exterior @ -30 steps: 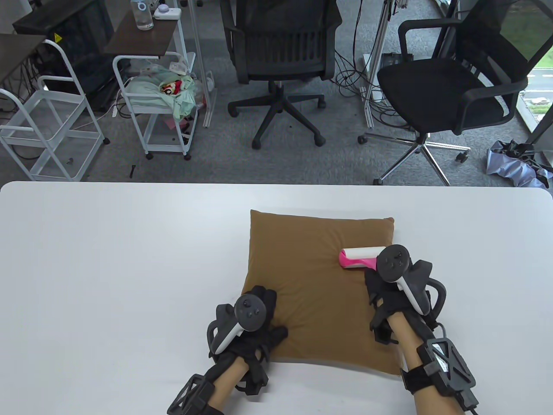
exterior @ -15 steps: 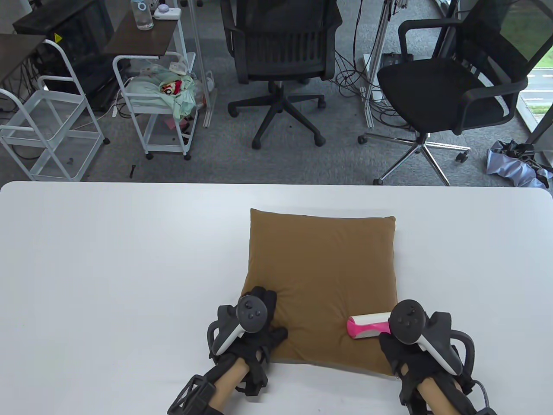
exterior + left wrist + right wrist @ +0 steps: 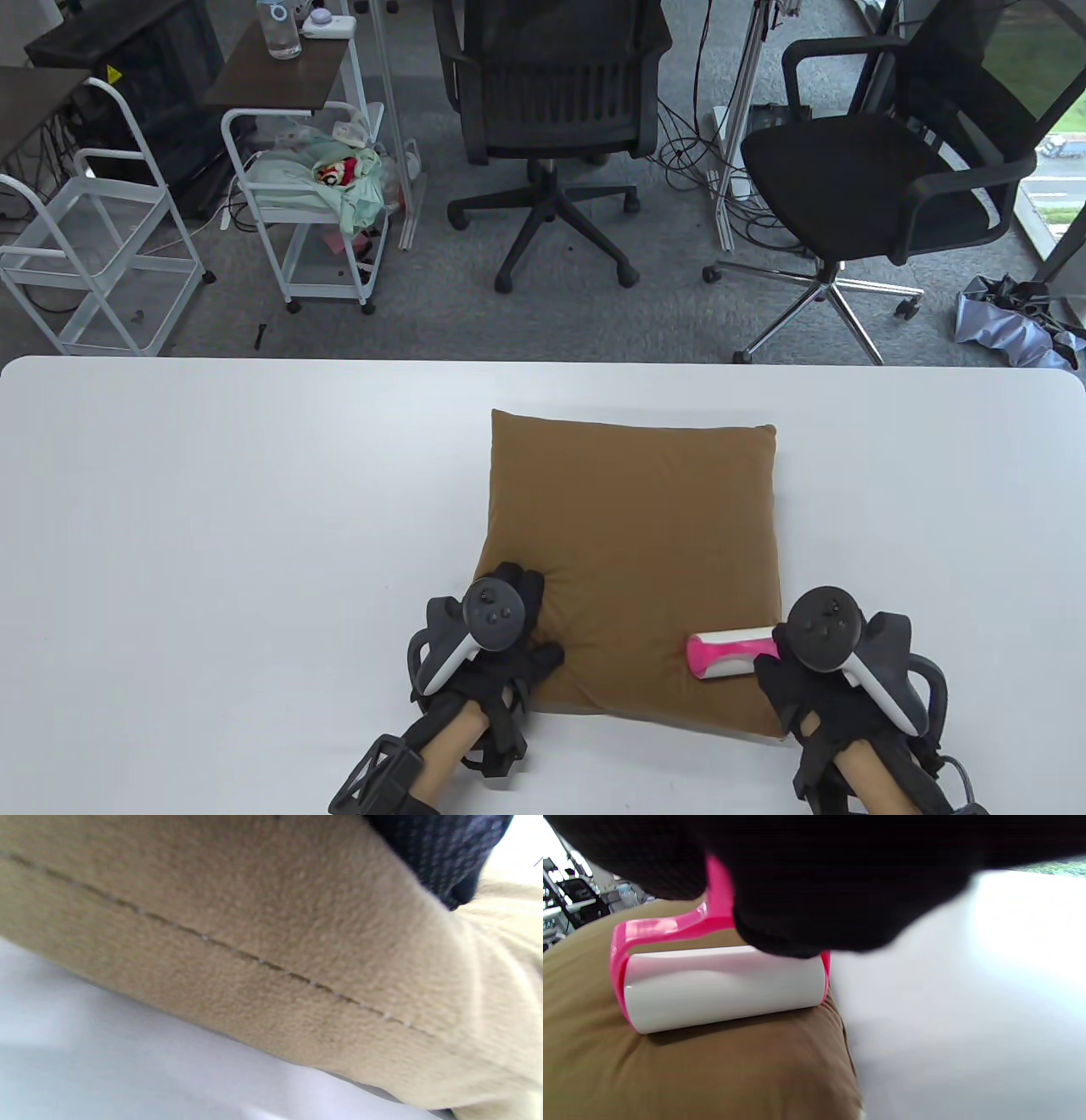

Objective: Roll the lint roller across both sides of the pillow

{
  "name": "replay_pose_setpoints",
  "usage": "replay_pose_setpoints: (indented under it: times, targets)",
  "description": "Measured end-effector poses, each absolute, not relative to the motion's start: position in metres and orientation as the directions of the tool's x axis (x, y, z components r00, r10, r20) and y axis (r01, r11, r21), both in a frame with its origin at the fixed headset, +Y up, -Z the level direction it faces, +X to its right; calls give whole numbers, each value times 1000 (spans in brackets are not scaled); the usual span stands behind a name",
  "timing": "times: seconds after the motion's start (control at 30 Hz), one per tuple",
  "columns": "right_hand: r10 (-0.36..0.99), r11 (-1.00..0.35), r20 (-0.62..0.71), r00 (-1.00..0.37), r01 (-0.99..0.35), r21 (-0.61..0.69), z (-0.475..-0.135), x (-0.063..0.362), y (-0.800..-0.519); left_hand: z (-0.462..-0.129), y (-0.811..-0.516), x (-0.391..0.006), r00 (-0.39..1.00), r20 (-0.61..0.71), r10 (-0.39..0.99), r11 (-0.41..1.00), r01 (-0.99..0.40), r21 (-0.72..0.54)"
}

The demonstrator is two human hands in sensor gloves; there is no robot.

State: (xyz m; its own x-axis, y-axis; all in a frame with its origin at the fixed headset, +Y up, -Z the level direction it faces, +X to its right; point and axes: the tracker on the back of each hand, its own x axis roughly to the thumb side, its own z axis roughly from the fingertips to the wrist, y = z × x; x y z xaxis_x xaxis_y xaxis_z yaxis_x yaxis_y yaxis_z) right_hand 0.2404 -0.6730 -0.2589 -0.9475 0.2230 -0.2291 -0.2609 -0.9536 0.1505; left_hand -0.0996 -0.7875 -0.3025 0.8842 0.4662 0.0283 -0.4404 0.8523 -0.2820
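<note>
— Pillow (image 3: 632, 552) lies flat on the white table (image 3: 212, 526), brown side up. How will it handle?

— Soft and light, I'd judge; it dents under touch. The left hand (image 3: 492, 645) presses fingers down on the near-left corner to pin it.

— And the lint roller (image 3: 730, 652)?

— Its white drum sits on the near-right corner, close to the edge. The right hand (image 3: 827, 679) grasps the pink handle.

— Where to grab for flipping?

— Probably a corner or the side seam; the fleecy cover should give good purchase.
</note>
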Motion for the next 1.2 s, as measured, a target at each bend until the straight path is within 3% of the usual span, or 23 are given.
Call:
replay_pose_setpoints:
  times: [0.33, 0.63, 0.87, 1.03, 1.2]
  targets:
    - [293, -956, -310, -905, -270, -117, -343, 219, -685, -303, -787, -100, 878, 23, 478, 845, -452, -286]
    - [288, -957, -378, -880, -268, -106, -387, 206, -694, -304, -787, -100, 878, 21, 478, 845, -453, -286]
    - [319, -948, -341, -884, -303, -103, -388, 210, -687, -305, -787, -100, 882, 20, 471, 848, -447, -286]
    - [532, -832, -204, -822, -461, -309, -365, 239, -671, -305, -787, -100, 884, 22, 467, 850, -443, -285]
    - [436, -842, -161, -886, -338, -421, -333, 283, -668, -304, -787, -100, 886, 23, 462, 854, -438, -282]
